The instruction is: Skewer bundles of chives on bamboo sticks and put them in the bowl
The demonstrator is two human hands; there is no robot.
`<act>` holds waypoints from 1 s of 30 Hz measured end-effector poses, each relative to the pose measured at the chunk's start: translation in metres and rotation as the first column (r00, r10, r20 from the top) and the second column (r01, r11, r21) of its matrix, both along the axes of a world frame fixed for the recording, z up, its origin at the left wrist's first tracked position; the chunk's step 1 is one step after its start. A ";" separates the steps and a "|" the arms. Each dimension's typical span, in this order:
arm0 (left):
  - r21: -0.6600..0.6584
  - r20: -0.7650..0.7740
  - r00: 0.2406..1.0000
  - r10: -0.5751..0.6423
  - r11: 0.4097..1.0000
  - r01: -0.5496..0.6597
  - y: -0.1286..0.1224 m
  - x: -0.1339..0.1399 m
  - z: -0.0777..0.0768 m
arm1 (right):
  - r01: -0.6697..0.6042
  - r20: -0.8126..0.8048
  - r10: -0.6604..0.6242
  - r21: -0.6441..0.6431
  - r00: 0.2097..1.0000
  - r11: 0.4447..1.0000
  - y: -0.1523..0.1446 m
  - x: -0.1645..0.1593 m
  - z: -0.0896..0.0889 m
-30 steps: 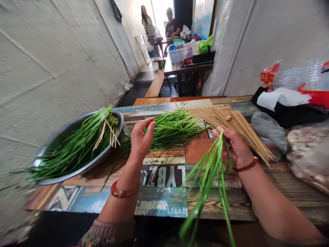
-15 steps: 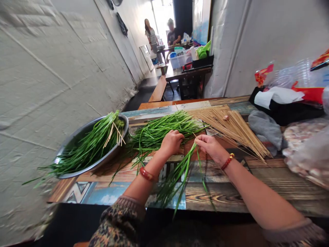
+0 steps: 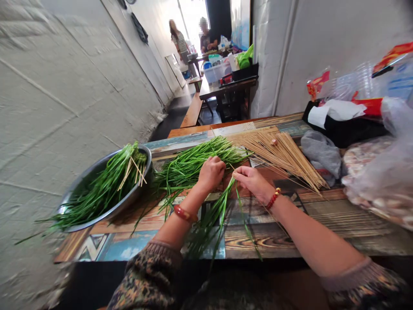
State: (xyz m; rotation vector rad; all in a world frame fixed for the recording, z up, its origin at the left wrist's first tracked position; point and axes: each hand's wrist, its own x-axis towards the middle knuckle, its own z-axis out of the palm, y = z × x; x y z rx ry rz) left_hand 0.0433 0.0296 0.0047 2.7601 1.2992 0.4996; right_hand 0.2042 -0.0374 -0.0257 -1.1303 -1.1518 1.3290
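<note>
1. Far back, a striped-top person (image 3: 180,43) stands near a dark-shirted person (image 3: 206,41);
2. here's a clear bin (image 3: 214,74) on the far surface (image 3: 207,88), a green item (image 3: 245,57) near it;
3. dark cloth (image 3: 140,29) hanging left; crumpled grey bag (image 3: 320,150), right.

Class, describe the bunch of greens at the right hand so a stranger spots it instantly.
On the patchwork table, find the right hand, the one with a beaded bracelet. The bunch trails from its grip toward the near edge. Unlike the greens in the basin or the pile behind, it is small and held.
</note>
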 end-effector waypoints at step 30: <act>-0.575 0.688 0.655 0.313 0.785 0.230 -0.039 0.019 0.014 | 0.249 0.019 -0.254 0.130 0.967 0.960 -0.005 -0.004 0.009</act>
